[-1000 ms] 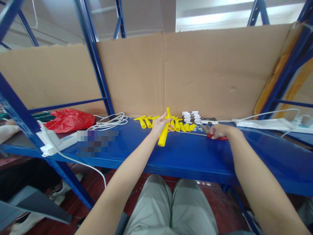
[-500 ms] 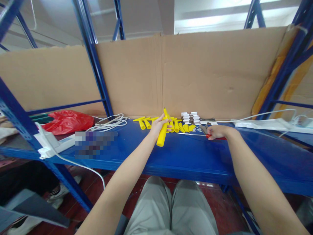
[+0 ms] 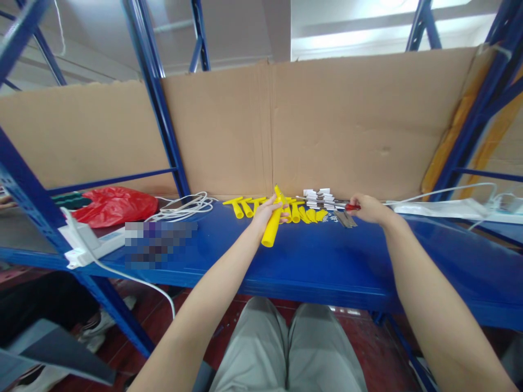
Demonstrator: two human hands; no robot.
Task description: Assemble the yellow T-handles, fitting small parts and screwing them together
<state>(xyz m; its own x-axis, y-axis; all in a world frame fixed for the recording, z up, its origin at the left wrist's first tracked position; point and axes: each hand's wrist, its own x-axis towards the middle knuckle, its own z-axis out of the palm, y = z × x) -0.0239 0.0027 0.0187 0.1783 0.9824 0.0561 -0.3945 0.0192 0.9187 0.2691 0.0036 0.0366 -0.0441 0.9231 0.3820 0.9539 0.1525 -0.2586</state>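
My left hand (image 3: pixel 267 213) is wrapped around a yellow T-shaped plastic handle (image 3: pixel 270 231), its round hollow-looking end pointing down toward me. In my right hand (image 3: pixel 365 208) is a screwdriver with a red handle (image 3: pixel 352 207); its long thin shaft points left, across the white pieces. Several more yellow T-shaped handles (image 3: pixel 237 208) lie in a row behind my left hand. Flat yellow pieces (image 3: pixel 312 215) sit to their right. Stacked white and dark pieces (image 3: pixel 317 197) stand behind those. Just below my right hand lie thin grey metal strips (image 3: pixel 346 219), with tiny white bits near them.
The blue shelf (image 3: pixel 327 256) has a cardboard wall (image 3: pixel 347 120) at its back. On the left are a coiled white cable (image 3: pixel 188 206), a red plastic bag (image 3: pixel 118 207) and a white power strip (image 3: pixel 102 242). Blue posts (image 3: pixel 157 98) frame the shelf; a white packet (image 3: pixel 441 208) lies right.
My right hand has risen slightly toward the back, and the screwdriver's shaft now lies higher, over the white pieces. The grey strips are uncovered. My left hand has barely moved.
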